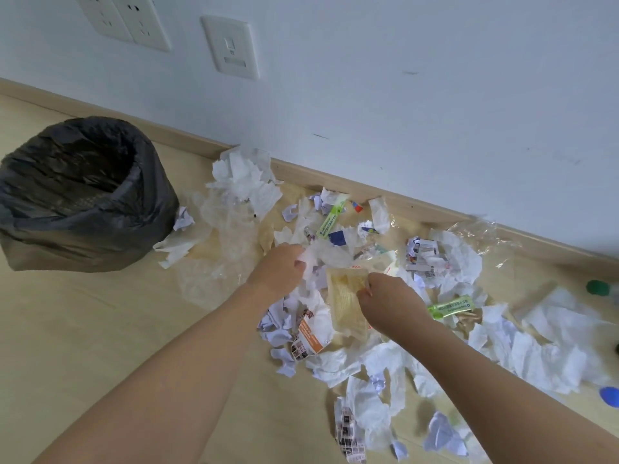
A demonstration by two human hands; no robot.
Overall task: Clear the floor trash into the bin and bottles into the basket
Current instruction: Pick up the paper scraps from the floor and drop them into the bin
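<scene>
At the frame's centre, the left hand (pixel 284 267) closes on a scrap of crumpled white tissue (pixel 310 262), while the right hand (pixel 390 301) pinches the edge of a yellowish translucent plastic packet (pixel 345 298). Both sit amid a spread of torn white paper scraps and tissues (pixel 522 346) covering the pale wooden floor (pixel 100 329) from centre to lower right. At the left stands a round bin lined with a black plastic bag (pixel 77 195). A green bottle cap (pixel 598 288) shows at the right edge.
</scene>
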